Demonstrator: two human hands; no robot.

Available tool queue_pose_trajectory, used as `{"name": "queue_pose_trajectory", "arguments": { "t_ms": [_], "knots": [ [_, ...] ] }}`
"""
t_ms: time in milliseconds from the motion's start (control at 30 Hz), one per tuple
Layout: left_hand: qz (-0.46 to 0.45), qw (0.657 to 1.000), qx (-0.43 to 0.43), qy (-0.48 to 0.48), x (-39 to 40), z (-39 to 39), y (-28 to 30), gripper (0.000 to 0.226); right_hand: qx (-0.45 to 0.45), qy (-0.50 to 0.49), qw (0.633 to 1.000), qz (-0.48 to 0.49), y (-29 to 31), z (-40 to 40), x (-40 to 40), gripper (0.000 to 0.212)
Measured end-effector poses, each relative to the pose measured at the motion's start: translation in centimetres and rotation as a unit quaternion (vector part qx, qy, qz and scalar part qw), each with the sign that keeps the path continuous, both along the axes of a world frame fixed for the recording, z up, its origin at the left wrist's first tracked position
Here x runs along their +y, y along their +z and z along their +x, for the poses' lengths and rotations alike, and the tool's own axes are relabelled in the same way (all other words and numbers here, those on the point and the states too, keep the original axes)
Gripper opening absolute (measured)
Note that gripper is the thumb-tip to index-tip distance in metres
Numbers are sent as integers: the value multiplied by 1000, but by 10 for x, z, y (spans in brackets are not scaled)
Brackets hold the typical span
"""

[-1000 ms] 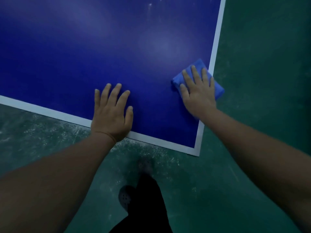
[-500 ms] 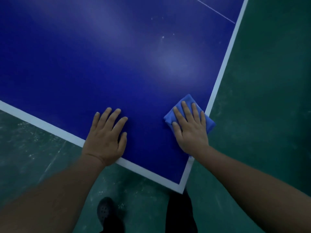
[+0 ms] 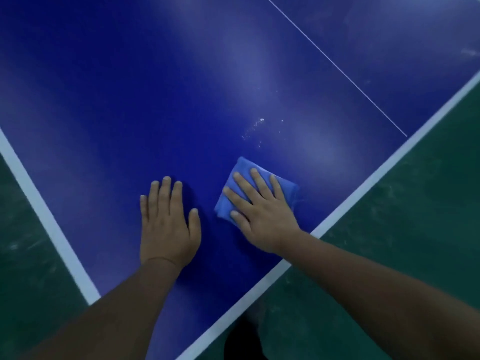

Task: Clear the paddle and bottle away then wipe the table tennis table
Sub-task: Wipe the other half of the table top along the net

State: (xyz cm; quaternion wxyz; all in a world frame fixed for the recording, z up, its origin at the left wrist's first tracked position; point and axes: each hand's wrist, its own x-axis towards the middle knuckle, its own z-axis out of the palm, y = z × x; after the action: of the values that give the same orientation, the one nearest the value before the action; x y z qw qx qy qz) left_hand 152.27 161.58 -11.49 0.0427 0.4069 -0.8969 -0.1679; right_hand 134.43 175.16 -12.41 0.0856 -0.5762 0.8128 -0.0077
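Observation:
The blue table tennis table (image 3: pixel 130 100) fills most of the head view. My left hand (image 3: pixel 167 224) lies flat on it, palm down, fingers together and holding nothing. Just to its right, my right hand (image 3: pixel 265 216) presses flat on a folded blue cloth (image 3: pixel 241 167) that rests on the table, a little inside the white side stripe (image 3: pixel 363 193). White specks (image 3: pixel 255 126) dot the surface just beyond the cloth. No paddle or bottle is in view.
A thin white centre line (image 3: pixel 337 68) runs across the far right of the table. Another white edge stripe (image 3: pixel 39 203) is at the left. Green scuffed floor (image 3: pixel 402 242) surrounds the corner. My dark trouser leg (image 3: pixel 242 339) stands below the corner.
My right hand has slid the cloth away from the side edge and further onto the table. My left hand has also moved in from the end edge. The view has swung.

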Motion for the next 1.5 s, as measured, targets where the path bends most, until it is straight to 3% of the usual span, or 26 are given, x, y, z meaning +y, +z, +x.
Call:
{"name": "queue_pose_trajectory", "arguments": {
  "t_ms": [33, 67, 167, 233, 433, 667, 767, 900, 1000, 1067, 1133, 1233, 1300, 1400, 1500],
  "knots": [
    [-5, 1000, -7, 2, 0, -1, -3, 68, 5, 28, 1000, -6, 0, -25, 5, 54],
    [-7, 1000, -17, 1, 1, 0, -4, 68, 18, -7, 1000, -10, 0, -52, 8, 54],
    [-11, 999, -36, -2, 1, -1, -5, 65, 8, -267, 963, 26, 8, -133, 20, 58],
    [-11, 999, -39, -2, 1, -3, -4, 63, -10, -318, 947, 36, 10, -137, 32, 61],
    [-17, 1000, -11, 19, 0, -3, -4, 59, 5, -130, 991, 19, 2, -24, -19, 58],
    [-44, 996, 17, 70, 1, -2, -4, 63, -66, -73, 995, -32, -2, 9, -206, 56],
    [-41, 997, 5, 63, 0, -5, -3, 62, -47, -75, 996, -27, 0, -16, -236, 55],
    [-23, 999, -11, 47, 0, -3, -2, 61, 8, -218, 976, -22, -5, -105, -167, 54],
    [-19, 999, -10, 33, 0, -2, -3, 60, -31, -343, 939, -7, 6, -169, -112, 57],
    [-17, 999, -8, 35, -1, -2, -4, 60, -46, -391, 919, -22, 6, -166, -118, 58],
    [-15, 999, -5, 39, -2, -2, -5, 61, -24, -345, 938, -35, 4, -122, -139, 57],
    [-16, 999, -3, 41, -2, -1, -5, 61, -16, -112, 993, -24, -2, -37, -124, 57],
    [-16, 999, -4, 36, -1, -1, -5, 61, -7, -89, 996, 4, -2, -45, -74, 58],
    [-17, 1000, -12, 21, -1, -2, -5, 60, 33, -263, 964, 23, 6, -123, 2, 63],
    [-19, 1000, -18, -1, -1, -2, -4, 60, -24, -436, 899, 21, 16, -170, 34, 63]
  ]
}}
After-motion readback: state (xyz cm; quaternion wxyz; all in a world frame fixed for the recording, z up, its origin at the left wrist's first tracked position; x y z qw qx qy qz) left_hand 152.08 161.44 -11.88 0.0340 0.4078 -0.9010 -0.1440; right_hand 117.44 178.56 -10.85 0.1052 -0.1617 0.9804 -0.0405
